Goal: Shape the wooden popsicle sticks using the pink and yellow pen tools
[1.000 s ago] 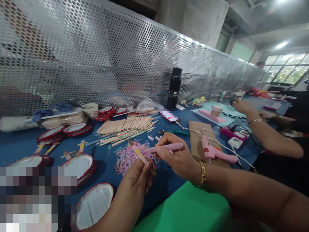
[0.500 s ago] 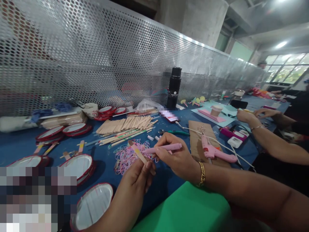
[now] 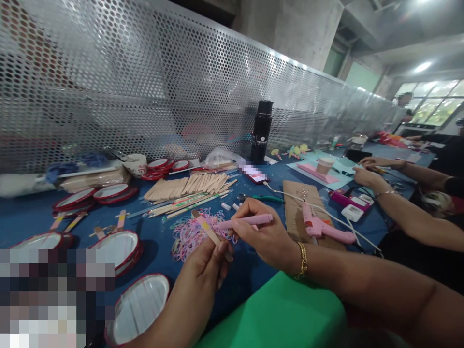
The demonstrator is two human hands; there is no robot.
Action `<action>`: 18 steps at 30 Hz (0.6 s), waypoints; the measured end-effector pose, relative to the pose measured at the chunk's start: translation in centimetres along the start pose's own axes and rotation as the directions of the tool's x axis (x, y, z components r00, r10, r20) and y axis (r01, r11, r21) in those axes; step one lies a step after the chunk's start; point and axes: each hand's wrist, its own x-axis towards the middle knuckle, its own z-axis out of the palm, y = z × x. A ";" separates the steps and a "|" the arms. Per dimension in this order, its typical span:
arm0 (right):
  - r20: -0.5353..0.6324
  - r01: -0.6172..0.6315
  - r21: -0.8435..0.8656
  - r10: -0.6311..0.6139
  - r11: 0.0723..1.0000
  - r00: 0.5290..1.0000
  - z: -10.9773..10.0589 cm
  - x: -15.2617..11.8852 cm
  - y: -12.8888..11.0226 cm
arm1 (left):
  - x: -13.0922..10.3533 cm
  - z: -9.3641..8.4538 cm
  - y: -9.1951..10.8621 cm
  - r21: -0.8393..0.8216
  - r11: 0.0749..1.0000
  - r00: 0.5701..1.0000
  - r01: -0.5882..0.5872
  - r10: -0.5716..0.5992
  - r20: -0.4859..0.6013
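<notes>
My left hand (image 3: 207, 261) pinches a flat wooden craft stick (image 3: 210, 232) near its lower end. The stick's upper part is coloured in brown, pink and yellow bands. Between the fingers of my right hand (image 3: 263, 237) is a pink marker (image 3: 252, 220), held sideways with its left end close to the stick; whether they touch I cannot tell. Just behind both hands lies a tangled heap of pastel rubber bands (image 3: 186, 237). Small white-and-pink pieces (image 3: 225, 206) rest beyond my right hand.
Wooden sticks (image 3: 192, 186) are piled behind the bands. Round red-rimmed pieces (image 3: 143, 304) lie at left. A pink glue gun (image 3: 324, 228) sits on cardboard (image 3: 292, 193) at right, with cables nearby. A black bottle (image 3: 261, 130) stands by the mesh panel (image 3: 163, 87). A co-worker's hands (image 3: 371, 176) are further right.
My hands, the stick and the marker have hardly moved. At right, the co-worker's hands have shifted, and a person in the far background shows more.
</notes>
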 end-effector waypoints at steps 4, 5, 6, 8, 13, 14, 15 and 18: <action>0.001 -0.005 0.023 0.005 1.000 1.000 0.1 0.0 0.1 | 0.1 0.0 -0.4 0.010 1.000 1.000 0.000 0.000 -0.007; 0.013 -0.006 0.035 0.006 0.999 1.000 0.1 -0.1 0.0 | 0.1 0.0 -0.3 0.007 1.000 1.000 -0.008 0.008 -0.004; 0.027 -0.008 0.047 0.007 0.999 1.000 0.2 -0.2 0.0 | 0.1 0.0 -0.3 0.004 1.000 1.000 -0.016 0.016 0.001; 0.049 -0.015 0.053 0.012 0.998 0.999 0.3 -0.2 -0.1 | 0.1 0.0 0.0 0.007 1.000 1.000 -0.026 0.026 0.012; 0.009 -0.008 0.003 0.008 1.000 1.000 0.1 0.0 0.0 | 0.0 0.0 0.4 0.007 1.000 1.000 -0.011 0.011 0.004; 0.000 -0.005 0.004 0.005 1.000 1.000 0.1 0.0 0.1 | 0.0 0.0 0.4 0.002 1.000 1.000 -0.012 0.012 0.003; -0.003 -0.006 0.011 0.006 1.000 1.000 0.1 0.0 0.2 | 0.0 0.0 0.3 -0.002 1.000 1.000 -0.015 0.015 0.006; 0.011 -0.022 0.045 0.021 0.999 1.000 0.1 -0.1 0.2 | 0.0 0.0 0.2 -0.012 1.000 1.000 -0.021 0.021 0.015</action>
